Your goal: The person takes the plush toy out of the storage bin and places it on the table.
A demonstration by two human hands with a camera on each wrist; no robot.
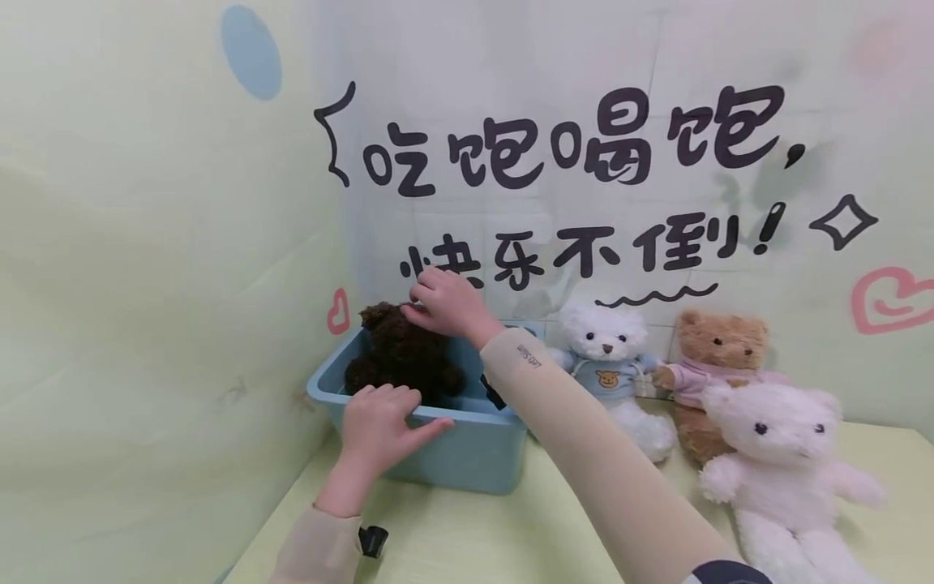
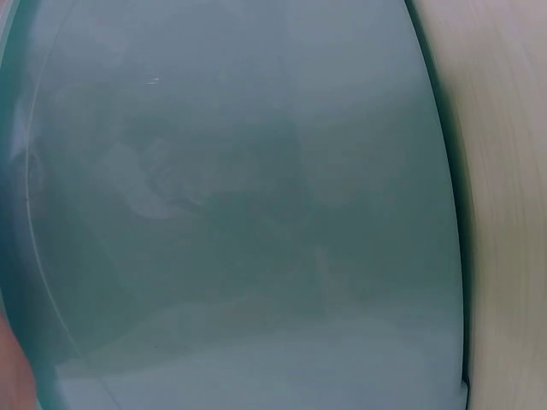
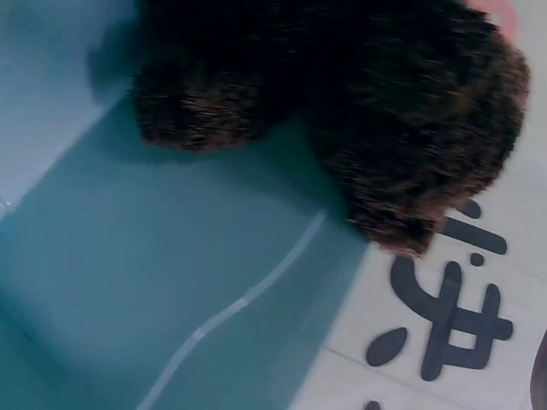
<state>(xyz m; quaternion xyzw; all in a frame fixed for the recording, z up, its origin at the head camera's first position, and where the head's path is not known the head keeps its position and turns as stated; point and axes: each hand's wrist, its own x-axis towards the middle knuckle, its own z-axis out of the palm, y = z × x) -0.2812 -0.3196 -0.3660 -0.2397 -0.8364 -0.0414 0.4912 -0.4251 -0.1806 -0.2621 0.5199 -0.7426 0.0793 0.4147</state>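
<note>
A dark brown teddy bear point(image 1: 404, 357) sits upright inside a light blue plastic bin point(image 1: 467, 454). My left hand point(image 1: 375, 430) grips the bin's front rim, its fingers over the edge and the thumb stretched along the outside. Over the brown bear's head is my right hand point(image 1: 448, 304), fingers loosely bent and overlapping one ear in the head view. In the right wrist view the bear's furry head point(image 3: 419, 120) hangs beside the bin's inner wall point(image 3: 214, 248), with a sliver of hand point(image 3: 538, 376) apart from it. The left wrist view shows the bin's outer side point(image 2: 256, 188).
Right of the bin sit a white bear in a blue top point(image 1: 606, 381), a tan bear in a pink top point(image 1: 722, 349) and a pale pink bear point(image 1: 784, 470) in front. They share a pale yellow table point(image 1: 467, 535). A wall with black lettering point(image 1: 584, 138) stands behind.
</note>
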